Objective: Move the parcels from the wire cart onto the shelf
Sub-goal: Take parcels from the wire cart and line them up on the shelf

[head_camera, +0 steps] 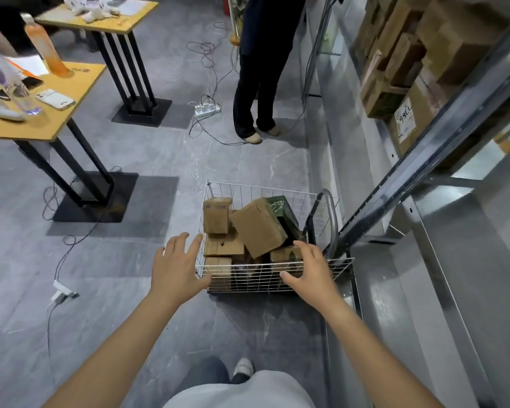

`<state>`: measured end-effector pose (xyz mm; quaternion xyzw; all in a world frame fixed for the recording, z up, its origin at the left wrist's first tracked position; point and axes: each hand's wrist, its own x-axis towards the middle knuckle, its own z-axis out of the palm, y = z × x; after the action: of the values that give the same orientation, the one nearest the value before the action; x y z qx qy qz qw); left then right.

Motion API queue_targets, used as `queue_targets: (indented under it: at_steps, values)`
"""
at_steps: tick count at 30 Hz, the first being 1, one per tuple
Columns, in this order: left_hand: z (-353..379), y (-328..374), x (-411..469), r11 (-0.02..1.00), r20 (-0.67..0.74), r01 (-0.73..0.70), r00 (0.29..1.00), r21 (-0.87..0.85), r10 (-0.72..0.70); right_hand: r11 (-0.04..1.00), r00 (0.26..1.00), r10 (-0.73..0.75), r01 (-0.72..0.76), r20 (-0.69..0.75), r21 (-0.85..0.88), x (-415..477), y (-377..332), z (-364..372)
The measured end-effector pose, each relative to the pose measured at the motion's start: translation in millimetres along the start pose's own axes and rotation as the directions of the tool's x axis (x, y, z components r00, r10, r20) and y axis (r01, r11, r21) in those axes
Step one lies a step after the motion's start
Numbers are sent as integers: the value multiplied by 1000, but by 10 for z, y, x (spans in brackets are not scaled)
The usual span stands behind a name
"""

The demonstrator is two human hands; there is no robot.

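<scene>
A white wire cart [256,282] stands on the grey floor in front of me, holding several brown cardboard parcels. A large tilted parcel [258,226] lies on top, a smaller upright one [217,214] stands at the left, and a dark green box [283,213] sits behind. My left hand [177,267] is stretched out with spread fingers at the cart's near left corner, holding nothing. My right hand [308,270] hovers with straight fingers over the cart's near right rim. The metal shelf [442,134] rises to the right, stacked with brown boxes [407,63].
A person in dark trousers [259,83] stands beyond the cart. Two wooden tables on black legs [80,160] stand at the left, carrying bottles and phones. Cables and a power strip [208,108] lie on the floor. The cart's curved grey handle [330,219] is by the shelf post.
</scene>
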<state>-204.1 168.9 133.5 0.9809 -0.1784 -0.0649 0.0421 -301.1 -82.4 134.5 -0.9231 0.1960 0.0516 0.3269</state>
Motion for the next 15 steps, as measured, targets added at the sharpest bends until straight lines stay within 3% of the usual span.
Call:
queue_targets:
  at_steps: [15]
  values:
    - [283,192,1127,991,103,-127,986,-41,130,998,998,57,-57,32,1,916,-18,-36]
